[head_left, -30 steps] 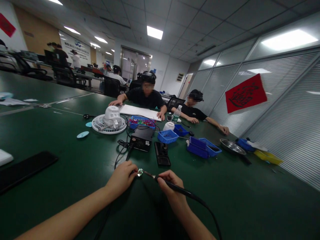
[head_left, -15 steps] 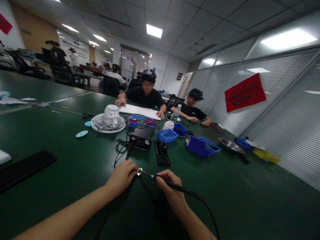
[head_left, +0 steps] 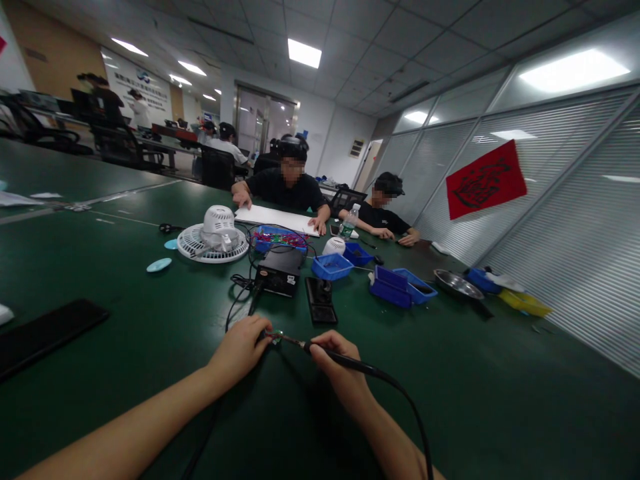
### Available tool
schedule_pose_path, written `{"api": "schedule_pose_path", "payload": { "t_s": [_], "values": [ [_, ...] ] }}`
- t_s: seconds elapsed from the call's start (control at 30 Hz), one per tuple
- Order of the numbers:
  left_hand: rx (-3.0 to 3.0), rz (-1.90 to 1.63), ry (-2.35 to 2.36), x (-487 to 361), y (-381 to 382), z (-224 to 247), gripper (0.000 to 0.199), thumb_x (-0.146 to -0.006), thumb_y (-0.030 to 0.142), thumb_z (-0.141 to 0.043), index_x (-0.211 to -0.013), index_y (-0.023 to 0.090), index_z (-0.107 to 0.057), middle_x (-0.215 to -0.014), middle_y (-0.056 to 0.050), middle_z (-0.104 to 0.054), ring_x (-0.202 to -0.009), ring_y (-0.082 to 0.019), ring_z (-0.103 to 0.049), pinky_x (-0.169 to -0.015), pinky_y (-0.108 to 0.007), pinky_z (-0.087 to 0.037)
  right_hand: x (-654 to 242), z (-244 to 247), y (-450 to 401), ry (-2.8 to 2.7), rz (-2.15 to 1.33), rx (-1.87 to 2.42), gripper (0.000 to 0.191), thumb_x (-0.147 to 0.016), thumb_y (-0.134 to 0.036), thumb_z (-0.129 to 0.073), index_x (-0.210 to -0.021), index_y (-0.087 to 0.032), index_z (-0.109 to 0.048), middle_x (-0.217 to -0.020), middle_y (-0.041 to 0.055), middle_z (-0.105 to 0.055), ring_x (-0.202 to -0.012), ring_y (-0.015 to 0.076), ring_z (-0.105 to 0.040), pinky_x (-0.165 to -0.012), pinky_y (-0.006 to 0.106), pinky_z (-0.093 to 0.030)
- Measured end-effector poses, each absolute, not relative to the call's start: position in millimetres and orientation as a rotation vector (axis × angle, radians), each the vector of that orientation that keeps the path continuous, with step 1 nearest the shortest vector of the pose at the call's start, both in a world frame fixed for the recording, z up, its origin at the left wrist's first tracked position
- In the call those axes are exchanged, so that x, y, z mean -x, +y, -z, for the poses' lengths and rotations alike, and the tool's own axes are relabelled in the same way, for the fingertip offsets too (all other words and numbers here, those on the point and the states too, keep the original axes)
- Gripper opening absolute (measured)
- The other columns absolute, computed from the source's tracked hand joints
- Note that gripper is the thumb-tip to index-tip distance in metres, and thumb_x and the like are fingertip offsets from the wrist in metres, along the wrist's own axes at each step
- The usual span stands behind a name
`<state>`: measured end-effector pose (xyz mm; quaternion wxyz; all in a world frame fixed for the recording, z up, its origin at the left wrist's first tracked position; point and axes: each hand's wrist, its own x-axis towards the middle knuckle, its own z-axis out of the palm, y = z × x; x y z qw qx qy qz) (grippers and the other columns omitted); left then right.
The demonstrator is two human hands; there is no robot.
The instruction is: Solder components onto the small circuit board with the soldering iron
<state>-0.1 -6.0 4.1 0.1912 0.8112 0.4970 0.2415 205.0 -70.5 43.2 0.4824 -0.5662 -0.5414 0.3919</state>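
Observation:
A soldering iron (head_left: 330,355) with a black handle and cord is gripped in my right hand (head_left: 345,367), its metal tip pointing left. The tip meets a small green circuit board (head_left: 277,337) low over the green table. My left hand (head_left: 243,347) is closed at the board's left edge, thumb and fingers pinched together; whether they hold the board itself or a wire on it is too small to tell. Beyond my hands stands the black soldering station (head_left: 279,272), with a black iron stand (head_left: 321,300) to its right.
A white fan part (head_left: 215,240) stands beyond the station to the left. Blue bins (head_left: 333,267) and a steel bowl (head_left: 457,285) sit to the right. A black slab (head_left: 50,337) lies at left. Two people sit across the table, one with hands on a white board (head_left: 280,219).
The whole view has shifted slightly. The board looks turned, showing less of its bright face, while the iron's tip stays at it. Both hands keep their grip.

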Motion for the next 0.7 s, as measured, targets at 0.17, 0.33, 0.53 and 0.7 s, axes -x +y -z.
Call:
{"api": "schedule_pose_path", "payload": {
  "t_s": [0.17,0.33,0.53,0.7],
  "values": [
    [-2.266,-0.661,1.403,-0.1,-6.6,-6.2,0.009,-0.083,0.019,-0.053,-0.085,0.019,-0.061,-0.09,-0.004,-0.062,-0.088,-0.018,-0.056,-0.079,-0.029,-0.042,-205.8,-41.2,-70.7,-1.318,-0.949,1.353,0.016,-0.07,-0.033,-0.069,-0.07,-0.017,-0.067,-0.059,-0.002,-0.061,-0.054,0.0132,-0.053,-0.052,0.024,-0.04],
    [-2.277,-0.633,1.411,0.2,-6.9,-6.9,0.01,-0.082,0.019,-0.053,-0.082,0.02,-0.062,-0.09,-0.003,-0.062,-0.087,-0.018,-0.056,-0.079,-0.029,-0.042,-206.1,-41.5,-71.0,-1.313,-0.968,1.354,0.016,-0.072,-0.032,-0.069,-0.072,-0.017,-0.067,-0.06,-0.0015,-0.062,-0.054,0.014,-0.055,-0.053,0.024,-0.041],
    [-2.288,-0.638,1.415,0.3,-7.2,-6.3,0.013,-0.084,0.021,-0.051,-0.083,0.02,-0.064,-0.089,-0.003,-0.062,-0.087,-0.018,-0.056,-0.079,-0.029,-0.042,-204.5,-41.8,-71.1,-1.276,-0.986,1.361,0.013,-0.071,-0.029,-0.069,-0.071,-0.016,-0.066,-0.057,-0.0028,-0.06,-0.053,0.0128,-0.053,-0.051,0.023,-0.039],
    [-2.305,-0.626,1.413,0.7,-7.3,-6.2,0.012,-0.084,0.02,-0.051,-0.083,0.02,-0.063,-0.089,-0.003,-0.061,-0.088,-0.018,-0.056,-0.08,-0.029,-0.042,-203.9,-42.4,-71.9,-1.293,-0.997,1.35,0.014,-0.073,-0.029,-0.068,-0.072,-0.016,-0.065,-0.058,-0.0032,-0.058,-0.052,0.0123,-0.052,-0.052,0.024,-0.038]
  ]
}}
